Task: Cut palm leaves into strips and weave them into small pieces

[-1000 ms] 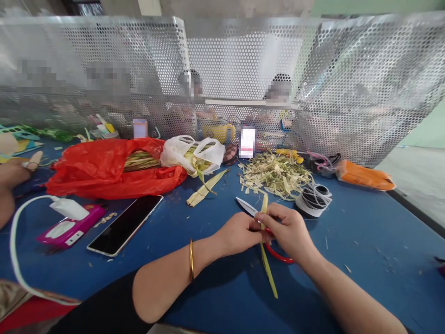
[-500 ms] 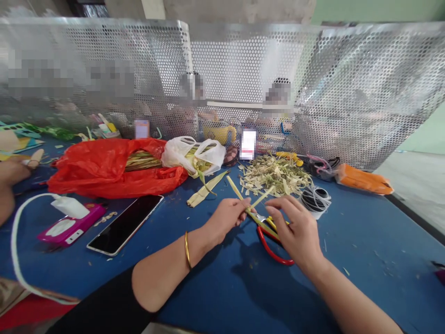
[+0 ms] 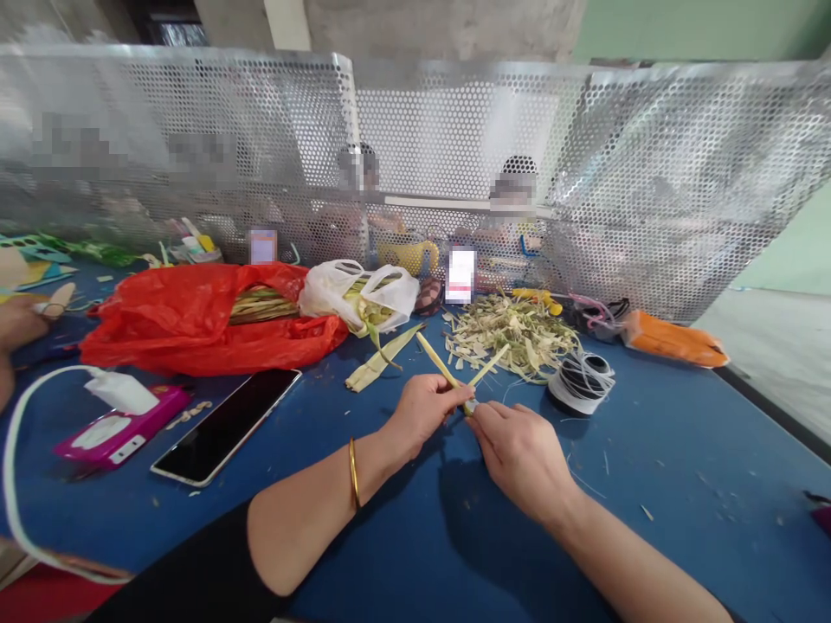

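Note:
My left hand (image 3: 425, 408) is closed on two thin yellow-green palm leaf strips (image 3: 440, 363) that fan up from its fingers in a V. My right hand (image 3: 519, 450) meets it from the right, fingers curled and pinching the base of the same strips. A small pale tip shows between the two hands. The red-handled scissors are out of sight. Both hands hover just above the blue table (image 3: 681, 450), in front of a pile of leaf clippings (image 3: 512, 333). A gold bangle (image 3: 354, 474) circles my left wrist.
A red plastic bag (image 3: 195, 324) of leaves and a white bag (image 3: 360, 290) lie behind. A thread spool (image 3: 581, 381), a phone (image 3: 227, 424), a pink power bank (image 3: 113, 431) and an orange packet (image 3: 672, 339) rest on the table. A perforated metal screen (image 3: 649, 173) stands behind; another person's hand (image 3: 19, 320) is far left.
The long strip that hung down is now lifted and split into a V. The scissors seen under my right hand have gone from view, and my right hand has closed in on my left.

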The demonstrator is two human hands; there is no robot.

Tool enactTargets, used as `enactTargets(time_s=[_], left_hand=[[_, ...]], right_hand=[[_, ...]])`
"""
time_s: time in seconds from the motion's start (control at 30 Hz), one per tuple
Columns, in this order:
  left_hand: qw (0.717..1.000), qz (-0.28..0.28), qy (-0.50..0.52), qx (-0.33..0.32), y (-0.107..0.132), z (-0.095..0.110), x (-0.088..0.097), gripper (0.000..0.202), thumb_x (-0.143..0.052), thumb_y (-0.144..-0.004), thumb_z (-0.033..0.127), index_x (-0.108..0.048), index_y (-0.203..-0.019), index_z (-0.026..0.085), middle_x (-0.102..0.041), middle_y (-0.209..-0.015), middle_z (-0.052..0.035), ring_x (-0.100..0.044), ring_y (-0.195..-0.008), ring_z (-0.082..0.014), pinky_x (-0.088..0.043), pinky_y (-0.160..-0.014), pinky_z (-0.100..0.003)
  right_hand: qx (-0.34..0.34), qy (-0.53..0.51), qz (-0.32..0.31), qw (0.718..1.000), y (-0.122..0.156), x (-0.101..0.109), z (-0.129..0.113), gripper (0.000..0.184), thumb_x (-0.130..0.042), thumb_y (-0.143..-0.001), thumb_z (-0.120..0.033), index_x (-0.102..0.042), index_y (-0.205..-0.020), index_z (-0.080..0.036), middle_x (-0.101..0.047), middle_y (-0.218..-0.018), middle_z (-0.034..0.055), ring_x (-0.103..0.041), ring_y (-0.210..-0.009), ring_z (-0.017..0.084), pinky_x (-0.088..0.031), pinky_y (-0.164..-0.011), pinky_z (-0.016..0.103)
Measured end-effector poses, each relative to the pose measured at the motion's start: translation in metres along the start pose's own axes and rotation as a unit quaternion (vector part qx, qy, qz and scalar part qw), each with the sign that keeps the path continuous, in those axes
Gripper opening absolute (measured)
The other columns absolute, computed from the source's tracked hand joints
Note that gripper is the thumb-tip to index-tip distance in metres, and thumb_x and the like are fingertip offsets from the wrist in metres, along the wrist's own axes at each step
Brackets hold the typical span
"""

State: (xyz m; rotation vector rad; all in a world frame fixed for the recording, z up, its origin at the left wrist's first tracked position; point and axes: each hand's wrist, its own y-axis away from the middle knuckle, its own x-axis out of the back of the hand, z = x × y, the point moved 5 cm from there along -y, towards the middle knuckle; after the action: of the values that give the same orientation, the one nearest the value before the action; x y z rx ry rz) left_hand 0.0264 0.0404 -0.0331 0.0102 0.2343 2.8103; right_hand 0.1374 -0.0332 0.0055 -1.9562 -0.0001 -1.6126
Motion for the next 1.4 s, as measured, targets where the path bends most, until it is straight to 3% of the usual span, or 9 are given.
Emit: enactTargets(time_s=[0.23,0.37,0.53,0.63,0.77,0.93,1.07,1.23,1.4], left_hand=[[0.989,-0.033,0.129,0.070,0.007,0.010,0.001,0.036,-0.072,-0.073,0.044,-0.072,-0.087,0.011,-0.061,-0.061,-0.0001,-0.054,-0.048,-0.0080,-0.041,-0.048,-0.020],[0.988,-0.040,0.122,0.082,0.011,0.010,-0.004,0.024,-0.076,-0.073,0.029,-0.072,-0.087,0.011,-0.069,-0.067,-0.0048,-0.063,-0.056,-0.0126,-0.051,-0.060,-0.024],[0.990,-0.060,0.110,0.071,0.011,0.003,-0.010,0.023,-0.074,-0.076,0.030,-0.072,-0.089,0.012,-0.071,-0.067,-0.0056,-0.065,-0.054,-0.0133,-0.051,-0.059,-0.025],[0.981,-0.140,0.118,0.063,0.008,0.006,-0.009,0.027,-0.075,-0.075,0.032,-0.072,-0.094,0.013,-0.075,-0.080,-0.0095,-0.070,-0.066,-0.0164,-0.052,-0.062,-0.025],[0.960,-0.216,0.157,0.083,0.002,0.013,0.003,0.032,-0.076,-0.071,0.017,-0.071,-0.102,0.014,-0.075,-0.095,-0.0100,-0.071,-0.073,-0.0154,-0.054,-0.066,-0.024],[0.937,-0.260,0.194,0.132,0.002,0.009,0.004,0.040,-0.068,-0.080,0.043,-0.068,-0.105,0.011,-0.075,-0.089,-0.0124,-0.070,-0.068,-0.0182,-0.054,-0.060,-0.027],[0.961,-0.235,0.113,0.097,0.004,0.004,-0.002,0.033,-0.074,-0.076,0.034,-0.069,-0.100,0.012,-0.074,-0.093,-0.0111,-0.067,-0.063,-0.0127,-0.047,-0.050,-0.018],[0.974,-0.143,0.161,0.073,0.003,0.009,0.001,0.010,-0.068,-0.080,0.022,-0.068,-0.083,0.013,-0.070,-0.081,-0.0054,-0.056,-0.054,-0.0055,-0.039,-0.044,-0.013],[0.948,-0.204,0.230,0.087,0.006,0.014,-0.004,0.011,-0.065,-0.083,0.018,-0.067,-0.092,0.013,-0.066,-0.076,-0.0023,-0.050,-0.048,-0.0026,-0.034,-0.040,-0.012]], right_hand=[[-0.113,-0.039,0.009,0.993,-0.006,0.008,0.031,0.029,-0.045,-0.097,-0.029,-0.060,-0.073,-0.021,-0.066,-0.069,0.0021,-0.055,-0.062,0.015,-0.029,-0.060,0.028],[-0.059,-0.016,0.028,0.998,-0.009,0.011,0.026,0.017,-0.052,-0.095,-0.027,-0.065,-0.087,-0.020,-0.070,-0.080,0.0030,-0.061,-0.076,0.018,-0.033,-0.074,0.030],[0.011,0.065,0.056,0.996,-0.008,0.012,0.017,0.028,-0.044,-0.095,-0.015,-0.066,-0.078,-0.019,-0.065,-0.068,0.0024,-0.057,-0.067,0.017,-0.032,-0.083,0.033],[0.015,0.076,0.097,0.992,-0.009,0.021,0.025,0.028,-0.044,-0.094,-0.013,-0.067,-0.081,-0.021,-0.067,-0.071,0.0021,-0.057,-0.070,0.017,-0.031,-0.090,0.034],[0.041,0.075,0.126,0.988,-0.011,0.035,0.037,0.028,-0.042,-0.095,-0.016,-0.067,-0.083,-0.021,-0.066,-0.074,0.0018,-0.056,-0.073,0.017,-0.030,-0.096,0.035],[0.105,0.096,0.097,0.985,-0.012,0.034,0.029,0.028,-0.042,-0.095,-0.014,-0.067,-0.086,-0.022,-0.064,-0.073,0.0015,-0.055,-0.075,0.017,-0.028,-0.101,0.038],[0.119,0.098,0.107,0.982,-0.009,0.034,0.019,0.020,-0.048,-0.096,-0.021,-0.068,-0.094,-0.022,-0.068,-0.087,0.0050,-0.058,-0.092,0.021,-0.030,-0.103,0.041],[-0.033,0.039,0.242,0.969,-0.005,0.047,0.037,0.028,-0.050,-0.094,-0.029,-0.063,-0.114,-0.016,-0.067,-0.109,0.0149,-0.057,-0.107,0.029,-0.040,-0.094,0.044],[-0.091,-0.236,0.066,0.965,-0.012,0.010,0.044,0.023,-0.051,-0.093,-0.035,-0.068,-0.098,-0.022,-0.072,-0.096,0.0070,-0.065,-0.092,0.024,-0.049,-0.083,0.035]])
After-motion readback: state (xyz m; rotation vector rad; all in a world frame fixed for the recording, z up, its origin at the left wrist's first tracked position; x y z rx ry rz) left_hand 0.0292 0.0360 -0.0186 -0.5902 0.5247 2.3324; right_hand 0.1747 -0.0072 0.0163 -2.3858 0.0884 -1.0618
